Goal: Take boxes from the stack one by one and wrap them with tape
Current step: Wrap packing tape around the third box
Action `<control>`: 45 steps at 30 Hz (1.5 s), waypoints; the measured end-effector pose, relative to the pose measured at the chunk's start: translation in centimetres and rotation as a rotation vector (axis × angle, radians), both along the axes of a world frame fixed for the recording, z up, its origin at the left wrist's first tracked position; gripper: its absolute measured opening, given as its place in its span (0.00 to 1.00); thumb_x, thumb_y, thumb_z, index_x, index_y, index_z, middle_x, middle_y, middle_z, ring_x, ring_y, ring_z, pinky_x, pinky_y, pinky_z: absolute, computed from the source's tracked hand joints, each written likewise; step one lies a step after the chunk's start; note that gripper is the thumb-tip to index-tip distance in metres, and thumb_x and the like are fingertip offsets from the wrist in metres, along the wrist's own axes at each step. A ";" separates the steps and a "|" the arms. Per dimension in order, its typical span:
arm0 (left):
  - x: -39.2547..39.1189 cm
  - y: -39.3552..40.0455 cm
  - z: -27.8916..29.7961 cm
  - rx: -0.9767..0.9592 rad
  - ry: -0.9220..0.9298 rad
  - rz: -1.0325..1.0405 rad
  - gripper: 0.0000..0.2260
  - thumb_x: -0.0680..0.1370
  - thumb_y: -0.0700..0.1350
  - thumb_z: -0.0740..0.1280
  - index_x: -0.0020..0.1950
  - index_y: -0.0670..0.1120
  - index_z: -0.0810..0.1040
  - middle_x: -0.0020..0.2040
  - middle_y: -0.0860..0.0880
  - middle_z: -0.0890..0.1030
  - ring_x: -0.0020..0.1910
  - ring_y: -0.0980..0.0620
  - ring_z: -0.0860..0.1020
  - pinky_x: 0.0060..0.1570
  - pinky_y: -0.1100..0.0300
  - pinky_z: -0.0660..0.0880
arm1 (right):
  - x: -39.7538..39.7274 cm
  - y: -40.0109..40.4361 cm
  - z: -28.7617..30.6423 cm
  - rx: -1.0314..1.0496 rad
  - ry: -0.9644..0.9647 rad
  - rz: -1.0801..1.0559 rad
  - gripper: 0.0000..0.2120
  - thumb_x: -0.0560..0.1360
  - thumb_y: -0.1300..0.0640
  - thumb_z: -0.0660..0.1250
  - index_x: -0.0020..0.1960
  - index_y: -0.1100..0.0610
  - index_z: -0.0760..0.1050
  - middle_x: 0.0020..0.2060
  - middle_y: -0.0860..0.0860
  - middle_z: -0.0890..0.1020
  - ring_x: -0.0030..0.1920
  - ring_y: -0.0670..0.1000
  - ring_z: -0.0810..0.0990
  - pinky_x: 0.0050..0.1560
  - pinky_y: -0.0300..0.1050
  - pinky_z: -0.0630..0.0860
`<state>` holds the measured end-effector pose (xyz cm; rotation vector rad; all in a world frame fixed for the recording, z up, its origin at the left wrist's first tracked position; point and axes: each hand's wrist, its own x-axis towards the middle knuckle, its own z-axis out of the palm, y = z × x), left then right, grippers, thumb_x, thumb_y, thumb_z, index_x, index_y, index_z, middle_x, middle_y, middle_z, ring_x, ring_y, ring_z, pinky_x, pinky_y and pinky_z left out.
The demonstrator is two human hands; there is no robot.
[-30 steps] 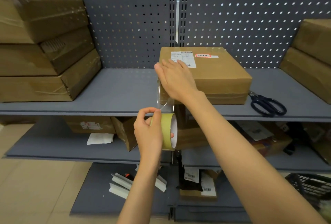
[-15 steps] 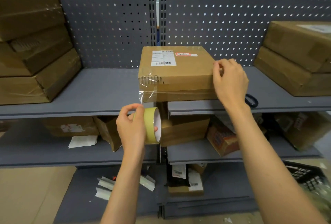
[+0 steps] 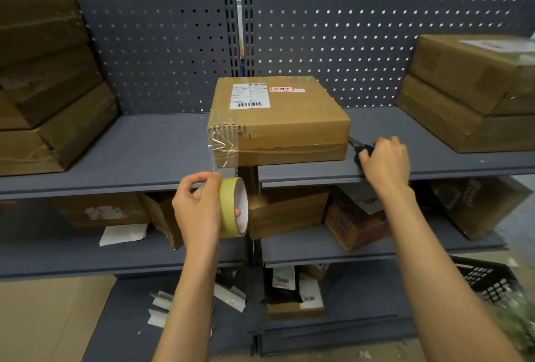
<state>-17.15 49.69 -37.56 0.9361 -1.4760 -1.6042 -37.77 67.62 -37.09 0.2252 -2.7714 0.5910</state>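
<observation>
the box (image 3: 292,127) being wrapped is a flat brown cardboard carton sitting in the middle of the grey shelf (image 3: 144,153), close to its near edge. on its top face is a white shipping label with barcodes (image 3: 249,96) and, just to the right of that, a small red-bordered sticker (image 3: 282,89). its near left corner is torn so the corrugated inside shows, and clear tape (image 3: 224,147) is stuck over that corner, wrinkled and shiny; a band of the same tape runs along the near side of the box. from the corner the clear strip hangs down to the tape roll (image 3: 231,206), a yellowish ring with a white core held just below the shelf edge. the left hand (image 3: 199,211) grips the roll, fingers curled round it and through the core. the right hand (image 3: 386,163) is at the right of the box, fingers curled over the dark scissors (image 3: 360,148) lying on the shelf; whether it has truly gripped them cannot be told. stacks of brown boxes stand at the far left (image 3: 49,86) and far right (image 3: 474,92) of the shelf.
</observation>
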 end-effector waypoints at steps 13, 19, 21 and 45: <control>-0.6 0.2 -0.3 -0.002 -0.008 0.051 0.05 0.78 0.43 0.66 0.52 0.45 0.79 0.37 0.51 0.76 0.34 0.53 0.76 0.48 0.37 0.78 | -0.7 0.4 0.1 0.012 -0.102 -0.015 0.18 0.80 0.56 0.62 0.60 0.71 0.71 0.60 0.67 0.72 0.62 0.65 0.68 0.58 0.53 0.67; -0.6 0.2 -0.3 0.003 -0.019 0.062 0.07 0.79 0.44 0.66 0.55 0.44 0.78 0.38 0.52 0.75 0.36 0.54 0.76 0.49 0.37 0.78 | 0.3 0.0 3.2 -0.430 0.096 0.101 0.16 0.82 0.54 0.58 0.62 0.66 0.67 0.55 0.62 0.76 0.55 0.60 0.74 0.47 0.47 0.66; -0.7 0.1 -0.3 0.003 -0.023 0.064 0.06 0.78 0.44 0.67 0.53 0.45 0.79 0.40 0.52 0.75 0.41 0.52 0.76 0.50 0.36 0.77 | 1.1 -0.5 4.7 -0.523 0.167 0.230 0.16 0.81 0.52 0.60 0.61 0.63 0.69 0.50 0.53 0.76 0.50 0.52 0.74 0.46 0.40 0.66; -0.7 0.2 -0.3 0.032 -0.004 0.061 0.06 0.78 0.42 0.66 0.54 0.43 0.79 0.37 0.51 0.76 0.37 0.53 0.76 0.47 0.37 0.78 | 5.2 -3.1 3.8 -0.125 -0.186 0.847 0.24 0.65 0.38 0.74 0.48 0.53 0.70 0.38 0.45 0.78 0.37 0.45 0.76 0.36 0.38 0.73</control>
